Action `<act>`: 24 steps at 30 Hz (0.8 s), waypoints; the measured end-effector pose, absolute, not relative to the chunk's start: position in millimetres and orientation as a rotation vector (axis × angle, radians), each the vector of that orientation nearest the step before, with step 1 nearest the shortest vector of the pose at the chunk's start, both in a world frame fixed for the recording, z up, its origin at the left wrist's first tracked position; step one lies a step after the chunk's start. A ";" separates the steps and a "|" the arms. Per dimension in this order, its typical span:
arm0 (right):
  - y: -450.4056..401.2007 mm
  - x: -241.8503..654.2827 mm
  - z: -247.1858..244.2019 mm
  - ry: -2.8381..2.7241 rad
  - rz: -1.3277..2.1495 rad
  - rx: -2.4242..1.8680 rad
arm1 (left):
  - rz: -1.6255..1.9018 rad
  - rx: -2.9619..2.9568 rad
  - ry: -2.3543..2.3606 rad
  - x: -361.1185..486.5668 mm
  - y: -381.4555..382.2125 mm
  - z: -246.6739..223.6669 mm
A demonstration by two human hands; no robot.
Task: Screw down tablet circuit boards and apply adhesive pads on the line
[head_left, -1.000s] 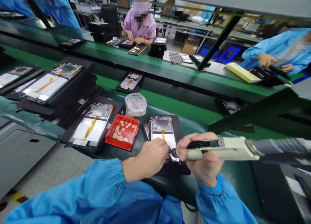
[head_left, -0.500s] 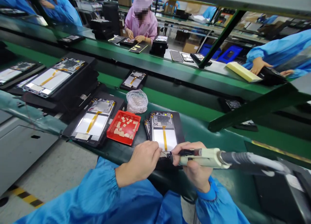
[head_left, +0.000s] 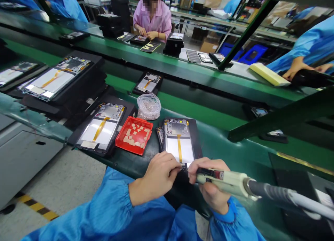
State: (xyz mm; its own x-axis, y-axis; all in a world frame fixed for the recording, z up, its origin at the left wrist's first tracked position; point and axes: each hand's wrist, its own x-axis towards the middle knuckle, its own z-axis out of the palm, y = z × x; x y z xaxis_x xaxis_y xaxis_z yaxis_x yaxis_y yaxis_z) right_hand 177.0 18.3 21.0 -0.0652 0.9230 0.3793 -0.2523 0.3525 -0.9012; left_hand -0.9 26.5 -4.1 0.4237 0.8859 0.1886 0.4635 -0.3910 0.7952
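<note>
An opened tablet [head_left: 186, 147] with an orange ribbon strip lies on a black tray in front of me. At its near edge my left hand [head_left: 161, 169] is closed, thumb and index finger pinched; what they hold is too small to make out. My right hand [head_left: 211, 181] is wrapped round a cream-coloured handheld tool [head_left: 232, 181] with a thick grey hose, its front end near the tablet's lower right corner. To the left sit a red tray [head_left: 134, 135] of small beige squares and a clear plastic bag [head_left: 148, 107] of tiny parts.
More opened tablets lie at the left, one flat [head_left: 103, 126] and one on a black stack [head_left: 57, 77]. Another tablet [head_left: 148, 83] is on the green conveyor behind. A dark green slanted bar [head_left: 273, 114] crosses at the right. Co-workers sit across the line.
The tool has tilted, its hose end now lower, and its tip has drawn slightly back from the tablet's edge. My left hand has shifted slightly right. The view has moved a little.
</note>
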 end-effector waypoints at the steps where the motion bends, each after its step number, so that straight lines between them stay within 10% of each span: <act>1: 18.3 177.5 19.1 -1.267 1.107 -0.708 | 0.805 2.037 1.143 -0.6 26.4 -4.5; 24: 18.2 160.9 43.5 -1.132 1.111 -0.662 | 0.648 2.269 1.158 0.9 17.4 -3.4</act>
State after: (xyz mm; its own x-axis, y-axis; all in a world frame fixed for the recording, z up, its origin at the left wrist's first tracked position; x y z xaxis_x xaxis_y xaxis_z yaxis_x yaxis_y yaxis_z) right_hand 160.9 18.2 43.5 0.0230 0.9303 0.3661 -0.3485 0.3507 -0.8692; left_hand 0.9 17.4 -3.4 0.5233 0.8325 0.1822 0.5903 -0.5083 0.6270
